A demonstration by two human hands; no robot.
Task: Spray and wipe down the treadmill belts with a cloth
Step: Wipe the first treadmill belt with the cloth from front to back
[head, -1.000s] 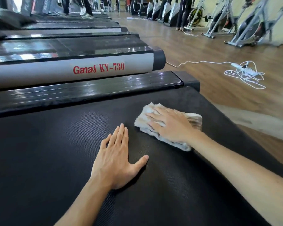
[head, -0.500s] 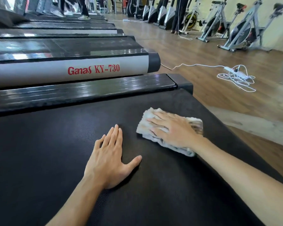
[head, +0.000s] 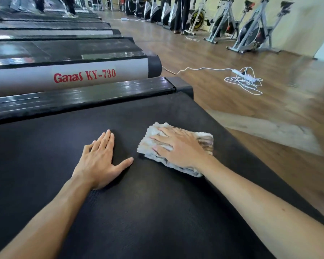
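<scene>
Treadmill belt (head: 157, 212); cloth (head: 151, 144) half-hidden under right hand (head: 180, 148)

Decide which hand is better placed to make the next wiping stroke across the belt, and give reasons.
Right. The right hand already presses flat on the cloth; the left hand lies bare on the belt, beside it.

A: any readable text in this gym shot?
B: just one bit, "Ganas KY-730" in red letters on the grey side rail (head: 69, 79) of the neighbouring treadmill, along its near edge. nothing else legible anywhere tbh
</scene>
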